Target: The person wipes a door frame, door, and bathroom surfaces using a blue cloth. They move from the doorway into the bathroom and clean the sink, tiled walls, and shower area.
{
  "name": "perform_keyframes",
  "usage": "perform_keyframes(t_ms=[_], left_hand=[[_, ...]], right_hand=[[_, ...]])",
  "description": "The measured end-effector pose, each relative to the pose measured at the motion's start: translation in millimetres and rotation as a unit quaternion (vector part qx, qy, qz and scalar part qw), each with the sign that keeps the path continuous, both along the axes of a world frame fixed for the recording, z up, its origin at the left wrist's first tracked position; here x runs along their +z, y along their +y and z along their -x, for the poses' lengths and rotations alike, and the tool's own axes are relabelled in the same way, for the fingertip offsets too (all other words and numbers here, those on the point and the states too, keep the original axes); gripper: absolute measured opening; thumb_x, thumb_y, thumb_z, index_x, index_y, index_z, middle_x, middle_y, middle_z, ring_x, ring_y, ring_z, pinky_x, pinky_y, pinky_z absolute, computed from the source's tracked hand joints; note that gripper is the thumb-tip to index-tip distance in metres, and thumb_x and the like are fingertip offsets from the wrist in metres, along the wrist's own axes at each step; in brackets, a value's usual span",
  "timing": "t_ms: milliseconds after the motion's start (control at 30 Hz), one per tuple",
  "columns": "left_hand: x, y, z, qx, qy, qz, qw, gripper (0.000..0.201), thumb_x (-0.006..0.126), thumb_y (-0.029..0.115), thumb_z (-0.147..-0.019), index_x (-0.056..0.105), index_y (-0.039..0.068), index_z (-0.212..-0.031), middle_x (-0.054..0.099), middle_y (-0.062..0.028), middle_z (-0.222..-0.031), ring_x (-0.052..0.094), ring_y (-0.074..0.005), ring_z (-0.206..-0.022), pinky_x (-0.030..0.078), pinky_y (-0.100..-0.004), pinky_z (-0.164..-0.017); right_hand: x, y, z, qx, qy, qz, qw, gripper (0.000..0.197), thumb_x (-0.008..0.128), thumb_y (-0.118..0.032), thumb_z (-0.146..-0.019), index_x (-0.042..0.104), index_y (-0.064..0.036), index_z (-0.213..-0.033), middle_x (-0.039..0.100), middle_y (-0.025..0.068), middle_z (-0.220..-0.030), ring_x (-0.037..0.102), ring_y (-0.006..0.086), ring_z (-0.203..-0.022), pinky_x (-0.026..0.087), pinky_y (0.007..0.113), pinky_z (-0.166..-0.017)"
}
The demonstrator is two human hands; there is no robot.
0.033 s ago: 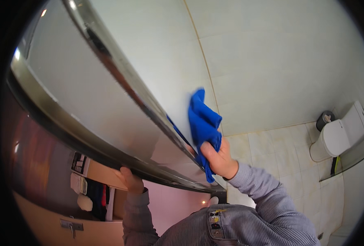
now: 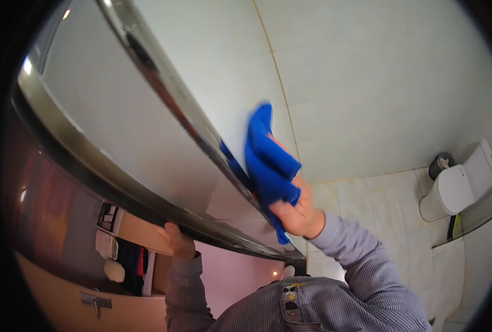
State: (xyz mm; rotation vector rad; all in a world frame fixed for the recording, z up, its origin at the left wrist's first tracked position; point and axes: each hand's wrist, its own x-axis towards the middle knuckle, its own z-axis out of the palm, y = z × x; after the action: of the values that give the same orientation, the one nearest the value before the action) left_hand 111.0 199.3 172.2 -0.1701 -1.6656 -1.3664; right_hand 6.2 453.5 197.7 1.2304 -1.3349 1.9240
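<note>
My right hand (image 2: pixel 302 214) is closed around a bright blue cloth (image 2: pixel 269 163), with the thumb folded over it near the wrist end. The cloth lies bunched and pressed against the white glossy surface beside a shiny metal strip (image 2: pixel 171 94), which mirrors its blue. Part of the fingers is hidden under the cloth. Lower left, my left hand (image 2: pixel 178 242) grips the dark rim of a large framed door panel (image 2: pixel 110 105); its fingertips are partly out of sight at the rim.
To the right stand a white toilet (image 2: pixel 453 188) and a dark bin (image 2: pixel 441 165) on a pale tiled floor (image 2: pixel 362 216), beside a light tiled wall (image 2: pixel 368 99). Beyond the panel at lower left are a shelf with folded clothes (image 2: pixel 130 265) and a door handle (image 2: pixel 96 301).
My right hand has slid slightly up and to the left with the blue cloth, which spreads more over the metal strip. My left hand keeps its place at the rim.
</note>
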Motion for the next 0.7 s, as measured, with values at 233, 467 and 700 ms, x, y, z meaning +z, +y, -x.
perform_keyframes(t_ms=[233, 467, 700], left_hand=[[8.4, 10.1, 7.5, 0.024, 0.031, 0.038, 0.999, 0.082, 0.050, 0.046, -0.090, 0.009, -0.002, -0.142, 0.021, -0.0155, -0.143, 0.028, -0.0244, -0.127, 0.021, -0.0352, -0.106], [17.9, 18.9, 8.3, 0.006, 0.051, 0.075, 0.996, 0.076, 0.049, 0.038, -0.092, 0.009, -0.002, -0.142, 0.021, -0.0154, -0.144, 0.030, -0.0247, -0.127, 0.023, -0.0330, -0.106], [25.3, 23.2, 15.8, -0.092, 0.084, 0.078, 0.989, 0.073, 0.050, 0.029, -0.093, 0.008, -0.005, -0.141, 0.020, -0.0183, -0.144, 0.028, -0.0261, -0.129, 0.024, -0.0346, -0.106]], right_hand=[[163.1, -15.0, 60.7, -0.038, 0.094, 0.086, 0.991, 0.030, 0.058, -0.022, -0.082, 0.055, -0.0016, -0.105, 0.053, 0.0100, -0.102, 0.049, 0.0203, -0.092, 0.039, 0.031, -0.081], [50.2, -25.8, 83.9, -0.030, -0.237, 0.058, 0.969, 0.044, 0.053, -0.039, -0.090, 0.057, 0.0013, -0.108, 0.059, 0.0014, -0.096, 0.050, 0.0089, -0.087, 0.043, 0.026, -0.077], [-112.8, -16.2, 12.9, -0.008, -0.543, 0.040, 0.839, 0.049, 0.052, -0.040, -0.091, 0.052, 0.0000, -0.119, 0.060, 0.0056, -0.099, 0.055, 0.0111, -0.087, 0.045, 0.027, -0.079]])
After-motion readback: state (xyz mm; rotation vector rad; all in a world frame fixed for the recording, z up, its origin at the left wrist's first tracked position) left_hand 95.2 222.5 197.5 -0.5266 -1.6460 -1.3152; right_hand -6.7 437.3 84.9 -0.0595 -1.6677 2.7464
